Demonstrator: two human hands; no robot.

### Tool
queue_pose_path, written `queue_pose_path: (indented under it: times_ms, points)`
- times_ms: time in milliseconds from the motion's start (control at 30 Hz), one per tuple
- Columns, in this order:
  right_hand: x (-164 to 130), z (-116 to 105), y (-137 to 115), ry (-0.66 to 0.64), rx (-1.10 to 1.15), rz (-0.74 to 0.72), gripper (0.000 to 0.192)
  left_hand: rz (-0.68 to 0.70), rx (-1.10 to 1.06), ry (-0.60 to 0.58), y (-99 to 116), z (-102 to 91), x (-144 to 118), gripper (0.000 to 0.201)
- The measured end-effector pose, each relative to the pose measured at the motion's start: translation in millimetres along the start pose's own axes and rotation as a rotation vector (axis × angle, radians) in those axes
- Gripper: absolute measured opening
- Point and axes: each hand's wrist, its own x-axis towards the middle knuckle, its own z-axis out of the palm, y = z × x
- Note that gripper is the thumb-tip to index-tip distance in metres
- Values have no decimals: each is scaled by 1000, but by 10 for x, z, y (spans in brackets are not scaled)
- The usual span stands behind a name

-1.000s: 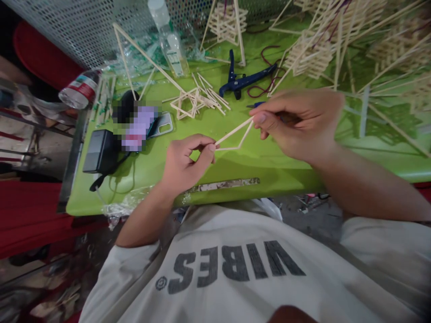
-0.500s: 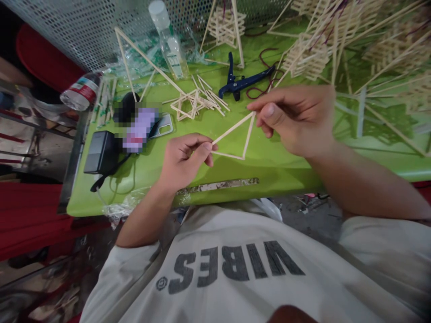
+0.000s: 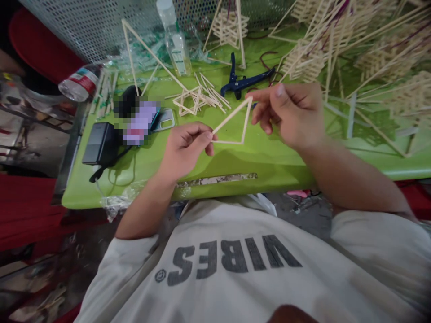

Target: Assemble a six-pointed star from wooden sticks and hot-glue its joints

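While the left hand (image 3: pixel 183 150) pinched one corner of the stick triangle (image 3: pixel 232 125) at the centre of the frame, the right hand (image 3: pixel 289 114) gripped its upper corner. Behind it, on the green table (image 3: pixel 235 161), lay loose sticks (image 3: pixel 198 96) and blue pliers (image 3: pixel 244 80). A black adapter (image 3: pixel 97 143) sat at the left, well apart.
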Motion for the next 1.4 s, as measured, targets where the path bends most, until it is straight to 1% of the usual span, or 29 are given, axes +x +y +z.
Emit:
queue_pose_path:
  times_ms: [100, 167, 200, 233, 300, 367, 400, 500, 567, 633, 700, 800, 933, 1000, 1067, 1100, 1167, 1200, 1233, 1300, 1400]
  points:
    - [105, -3, 134, -23, -12, 64, 54, 43, -158, 87, -62, -22, 86, 19]
    - [135, 23, 206, -98, -155, 83, 53, 58, -237, 147, -98, -55, 140, 21]
    - [131, 47, 228, -168, -278, 76, 50, 63, -266, 176, -109, -74, 162, 22]
    - [116, 79, 240, -264, -438, 51, 44, 71, -290, 204, -114, -95, 180, 23]
    - [61, 170, 234, -506, -768, -23, 33, 90, -325, 253, -102, -132, 202, 27]
    - [3, 304, 213, -718, -973, -82, 32, 106, -360, 295, -66, -158, 206, 27]
    - [-12, 388, 206, -791, -1012, -97, 35, 107, -381, 312, -41, -166, 205, 26]
    - [29, 682, 229, -923, -1027, -117, 41, 101, -441, 347, 46, -181, 199, 24]
    - [117, 872, 269, -989, -1042, -127, 38, 89, -477, 358, 105, -187, 202, 26]
    - [209, 1017, 298, -1034, -1060, -132, 35, 66, -530, 369, 159, -194, 206, 28]
    - [267, 1103, 296, -1066, -1082, -134, 35, 43, -576, 375, 200, -198, 206, 31]
    - [274, 1159, 248, -1102, -1123, -133, 34, 43, -578, 376, 221, -199, 195, 35]
    - [246, 1218, 215, -1144, -1168, -138, 31, 53, -536, 353, 193, -207, 181, 30]
    - [276, 1234, 219, -1149, -1192, -129, 26, 49, -522, 342, 183, -217, 182, 31]
    - [350, 1209, 212, -1101, -1239, -98, 23, 32, -520, 351, 192, -228, 185, 33]
    - [396, 1178, 198, -1052, -1268, -80, 23, 25, -526, 363, 202, -233, 186, 34]
    - [476, 1087, 157, -931, -1316, -56, 27, 17, -540, 381, 225, -241, 185, 34]
    - [498, 1037, 136, -888, -1316, -60, 29, 17, -547, 387, 235, -243, 184, 34]
    - [501, 991, 119, -874, -1294, -73, 31, 16, -550, 391, 241, -245, 182, 34]
    - [447, 934, 107, -922, -1219, -101, 34, 17, -545, 390, 235, -248, 181, 33]
    - [276, 948, 135, -1046, -1151, -114, 36, 43, -496, 381, 187, -248, 195, 32]
